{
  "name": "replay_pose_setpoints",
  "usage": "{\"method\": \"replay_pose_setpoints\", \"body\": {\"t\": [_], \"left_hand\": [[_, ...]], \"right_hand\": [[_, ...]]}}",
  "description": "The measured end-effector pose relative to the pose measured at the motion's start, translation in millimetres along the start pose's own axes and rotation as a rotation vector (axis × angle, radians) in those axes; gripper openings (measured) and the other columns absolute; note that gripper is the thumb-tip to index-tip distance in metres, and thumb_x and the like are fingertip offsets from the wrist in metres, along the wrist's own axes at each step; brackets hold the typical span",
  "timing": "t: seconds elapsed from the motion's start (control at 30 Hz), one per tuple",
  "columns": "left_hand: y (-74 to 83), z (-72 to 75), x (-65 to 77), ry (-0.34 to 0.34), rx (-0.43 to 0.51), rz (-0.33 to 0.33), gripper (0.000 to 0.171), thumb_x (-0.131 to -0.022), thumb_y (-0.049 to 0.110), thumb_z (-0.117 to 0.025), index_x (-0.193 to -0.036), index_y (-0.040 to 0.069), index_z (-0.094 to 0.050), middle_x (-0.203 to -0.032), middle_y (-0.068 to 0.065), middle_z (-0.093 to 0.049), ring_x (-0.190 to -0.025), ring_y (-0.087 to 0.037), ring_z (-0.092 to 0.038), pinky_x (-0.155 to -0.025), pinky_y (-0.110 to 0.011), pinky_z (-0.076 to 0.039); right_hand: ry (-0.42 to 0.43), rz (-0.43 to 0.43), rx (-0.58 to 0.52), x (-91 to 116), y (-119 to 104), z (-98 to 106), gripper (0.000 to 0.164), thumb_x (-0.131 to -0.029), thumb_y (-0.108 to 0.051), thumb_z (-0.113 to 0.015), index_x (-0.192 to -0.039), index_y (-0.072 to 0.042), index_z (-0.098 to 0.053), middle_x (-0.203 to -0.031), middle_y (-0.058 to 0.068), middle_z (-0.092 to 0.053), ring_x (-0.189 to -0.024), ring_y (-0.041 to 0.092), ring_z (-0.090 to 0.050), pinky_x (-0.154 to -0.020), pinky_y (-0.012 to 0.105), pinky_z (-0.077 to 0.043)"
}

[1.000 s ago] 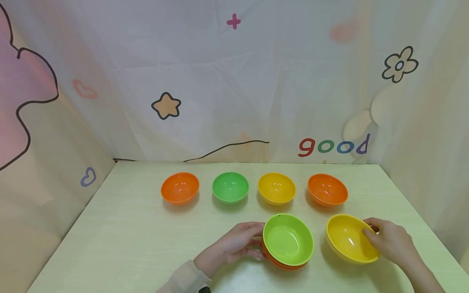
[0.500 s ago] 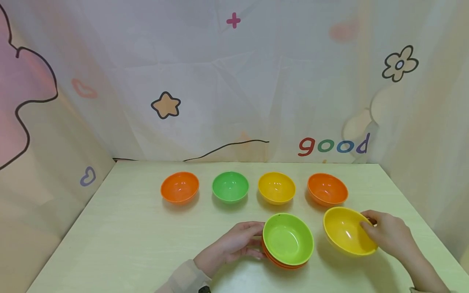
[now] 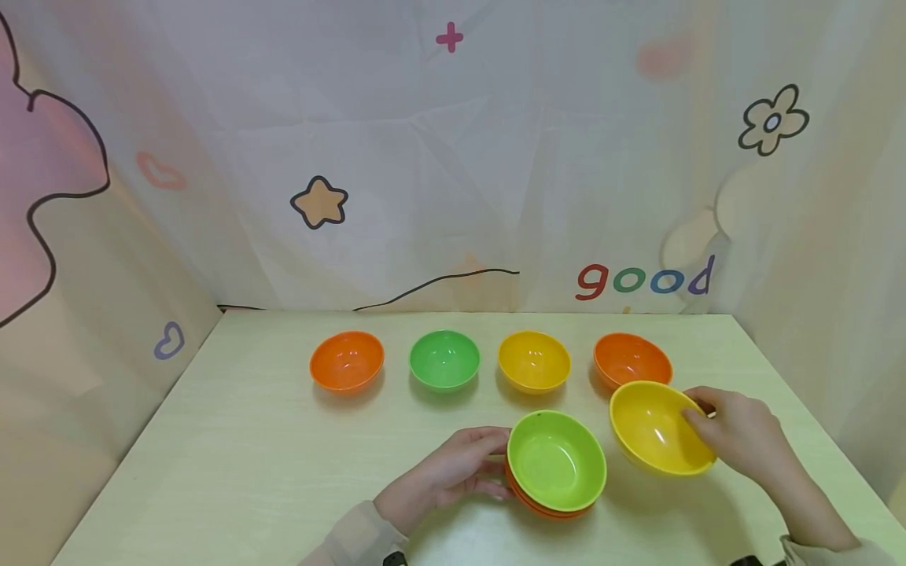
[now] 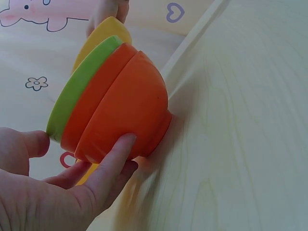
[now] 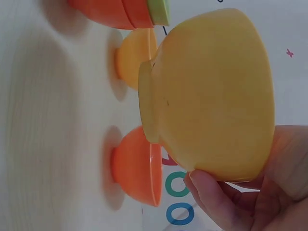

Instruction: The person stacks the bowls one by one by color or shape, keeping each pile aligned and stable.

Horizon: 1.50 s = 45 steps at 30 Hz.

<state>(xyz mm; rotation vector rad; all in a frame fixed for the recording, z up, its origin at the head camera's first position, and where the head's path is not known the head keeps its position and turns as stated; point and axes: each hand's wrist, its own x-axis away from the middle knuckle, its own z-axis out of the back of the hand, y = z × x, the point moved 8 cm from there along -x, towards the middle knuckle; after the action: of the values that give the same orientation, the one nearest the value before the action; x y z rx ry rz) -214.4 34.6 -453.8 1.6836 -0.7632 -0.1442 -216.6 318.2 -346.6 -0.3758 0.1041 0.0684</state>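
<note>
My right hand (image 3: 739,432) pinches the right rim of a yellow bowl (image 3: 660,434), which is raised off the table and tilted. In the right wrist view, that bowl (image 5: 211,96) shows its outer side and foot, with fingers (image 5: 219,199) at its rim. To its left stands a stack: a lime green bowl (image 3: 555,461) on top of two orange bowls (image 4: 125,106). My left hand (image 3: 453,472) rests against the stack's left side. In the left wrist view its thumb touches the green rim and its extended fingers lie along the orange side.
Along the table's back stand an orange bowl (image 3: 347,363), a green bowl (image 3: 444,362), a yellow bowl (image 3: 534,363) and another orange bowl (image 3: 631,360), partly covered by the raised bowl. A printed curtain (image 3: 396,157) rises behind the table (image 3: 269,472).
My right hand has lifted the yellow bowl and carried it left and away from me, nearer the stack. The left hand and the stack have stayed in place.
</note>
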Motion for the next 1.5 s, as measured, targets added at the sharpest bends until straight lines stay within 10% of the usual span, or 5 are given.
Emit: {"method": "replay_pose_setpoints", "body": {"t": [1.5], "left_hand": [[-0.7,-1.1,-1.3,-0.003,-0.008,-0.002,0.04,-0.095,0.028,-0.048,-0.124,0.002,-0.054,-0.116,-0.012,-0.06,-0.088,-0.02,-0.063,-0.071,-0.037,-0.057]], "right_hand": [[0.06,0.122,-0.091,-9,-77,-3,0.009,-0.082,-0.008,-0.063,-0.087,-0.006,-0.069,-0.072,0.001,-0.065,-0.065,0.016,-0.054,-0.055,0.026,-0.045]]}}
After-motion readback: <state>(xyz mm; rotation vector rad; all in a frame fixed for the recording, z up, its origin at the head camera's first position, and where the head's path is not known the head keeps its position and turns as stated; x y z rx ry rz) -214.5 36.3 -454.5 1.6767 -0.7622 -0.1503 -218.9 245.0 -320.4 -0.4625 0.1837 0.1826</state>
